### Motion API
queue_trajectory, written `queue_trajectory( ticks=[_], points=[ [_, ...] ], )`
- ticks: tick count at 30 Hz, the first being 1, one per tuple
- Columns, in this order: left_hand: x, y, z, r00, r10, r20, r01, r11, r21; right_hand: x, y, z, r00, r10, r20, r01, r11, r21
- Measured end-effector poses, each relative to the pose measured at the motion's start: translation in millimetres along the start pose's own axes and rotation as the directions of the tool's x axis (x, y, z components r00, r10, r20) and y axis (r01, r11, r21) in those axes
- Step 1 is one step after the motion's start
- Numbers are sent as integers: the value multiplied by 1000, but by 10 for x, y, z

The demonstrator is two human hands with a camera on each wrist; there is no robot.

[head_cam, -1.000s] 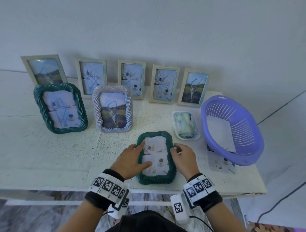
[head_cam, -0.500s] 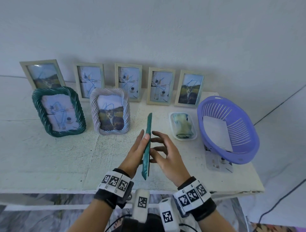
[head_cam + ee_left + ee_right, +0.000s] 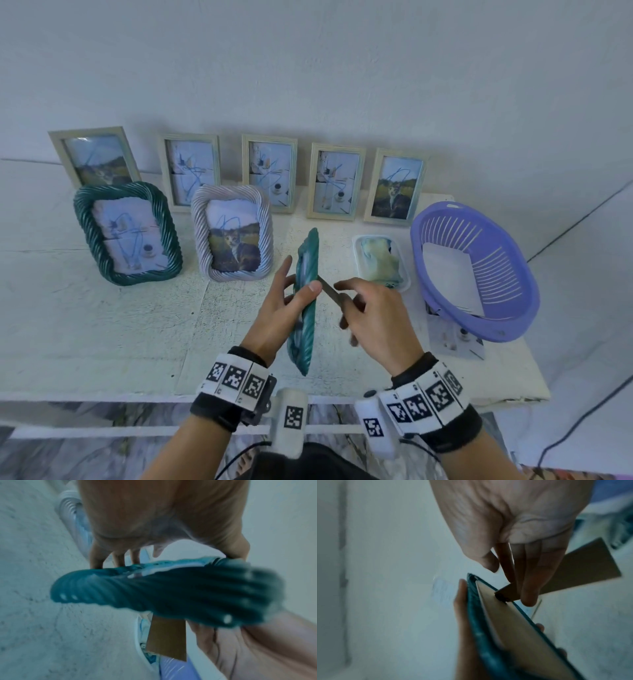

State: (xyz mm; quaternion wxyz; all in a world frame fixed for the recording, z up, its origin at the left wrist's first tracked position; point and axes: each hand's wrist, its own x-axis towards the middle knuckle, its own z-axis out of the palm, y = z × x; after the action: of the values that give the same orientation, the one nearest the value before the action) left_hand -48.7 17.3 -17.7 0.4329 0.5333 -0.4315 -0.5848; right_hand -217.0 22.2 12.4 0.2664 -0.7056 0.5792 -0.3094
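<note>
Green frame (image 3: 305, 330), held on edge above the counter (image 3: 137, 325) between the left hand's (image 3: 275, 317) thumb and spread fingers, shows its back to the right hand (image 3: 378, 325), whose fingers pinch the brown stand (image 3: 582, 566), apparently to fold it out so it can join the upright frames (image 3: 233, 240).

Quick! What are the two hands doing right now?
Left hand: closed, grips the green frame on edge.
Right hand: closed, pinches the frame's brown stand.
</note>
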Motion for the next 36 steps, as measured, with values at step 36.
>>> queue_trajectory(
  ticks=[36],
  points=[
    [1089,386,105,951,-71,-302,51,996,-73,1211,650,10,979,201,32,-197,896,398]
  ],
)
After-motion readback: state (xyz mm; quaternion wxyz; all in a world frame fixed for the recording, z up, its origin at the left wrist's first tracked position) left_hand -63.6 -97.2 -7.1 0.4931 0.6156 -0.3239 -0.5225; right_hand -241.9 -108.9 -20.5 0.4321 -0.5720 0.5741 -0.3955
